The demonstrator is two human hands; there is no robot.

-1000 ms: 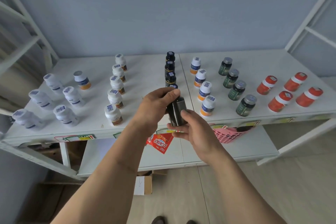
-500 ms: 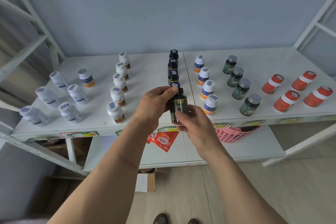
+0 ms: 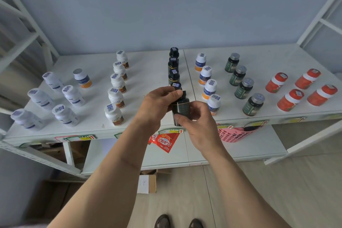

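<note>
Through the head camera, the person held a dark glossy round bottle with a black cap (image 3: 182, 106) upright in both hands. It hung in the air just above the front edge of the white metal shelf (image 3: 148, 68). The left hand (image 3: 157, 105) had its fingers and thumb curled round the cap and shoulder of the bottle. The right hand (image 3: 199, 126) gripped the lower body, thumb across the front and fingers wrapped behind.

Straight behind the held bottle stood a row of black bottles with barcode stickers on their caps (image 3: 174, 66), the nearest partly hidden by the left hand. To the left ran a column of white bottles with brown labels (image 3: 117, 83), and further left a loose group of white bottles with blue print (image 3: 55, 98). To the right stood white bottles with blue and orange labels (image 3: 208, 87), then dark green bottles with grey caps (image 3: 240, 81). Red bottles with white bands (image 3: 290, 98) stood at the far right.

On the lower shelf a pink plastic mesh basket (image 3: 231, 135) sat near the right hand, and a red foil packet (image 3: 164, 140) showed between the wrists.
</note>
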